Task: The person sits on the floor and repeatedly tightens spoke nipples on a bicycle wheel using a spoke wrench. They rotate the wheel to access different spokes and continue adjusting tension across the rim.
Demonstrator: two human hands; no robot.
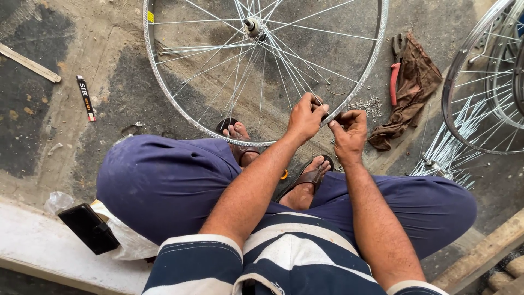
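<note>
We brace the wheel rim (180,112) upright against our feet. At its lower edge, our left hand (305,117) pinches a spoke (284,71) while our right hand (349,131) grips the rim. A slip could bend the spoke; the loose nuts (371,105) beside the rim could scatter.

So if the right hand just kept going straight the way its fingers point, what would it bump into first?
The right hand points up and left, at the wheel rim it is already pinching beside the left hand. The rim comes first; past it lie the spokes, though depth is hard to judge from above.
</note>
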